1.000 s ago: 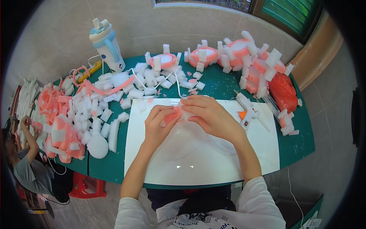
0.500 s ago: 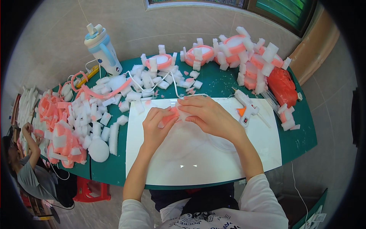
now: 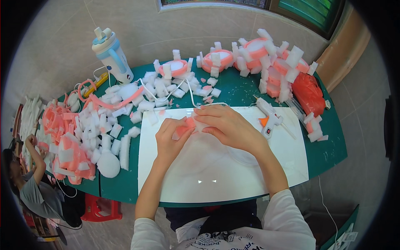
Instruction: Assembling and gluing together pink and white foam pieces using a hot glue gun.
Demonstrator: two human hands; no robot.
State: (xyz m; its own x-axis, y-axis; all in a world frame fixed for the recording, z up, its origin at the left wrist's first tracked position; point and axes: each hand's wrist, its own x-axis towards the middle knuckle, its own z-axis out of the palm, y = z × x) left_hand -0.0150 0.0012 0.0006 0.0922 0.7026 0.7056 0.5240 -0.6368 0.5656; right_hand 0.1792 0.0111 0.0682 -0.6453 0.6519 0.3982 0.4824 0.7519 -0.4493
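Between my hands is a pink and white foam piece (image 3: 189,124), held over the far part of a white board (image 3: 183,179). My left hand (image 3: 170,136) pinches its pink side with thumb and fingers. Against its white side my right hand (image 3: 223,125) is closed, its fingers covering most of that end. How the pink and white parts join is hidden by my fingers. To the right of my right hand a white glue gun (image 3: 268,118) with an orange trigger lies on the board.
White foam blocks (image 3: 110,125) and pink foam strips (image 3: 62,118) pile up at the left. Finished-looking pink and white foam rings (image 3: 216,60) line the back, beside a red plastic bag (image 3: 308,93). A bottle (image 3: 114,58) stands back left. Another person (image 3: 39,187) sits far left.
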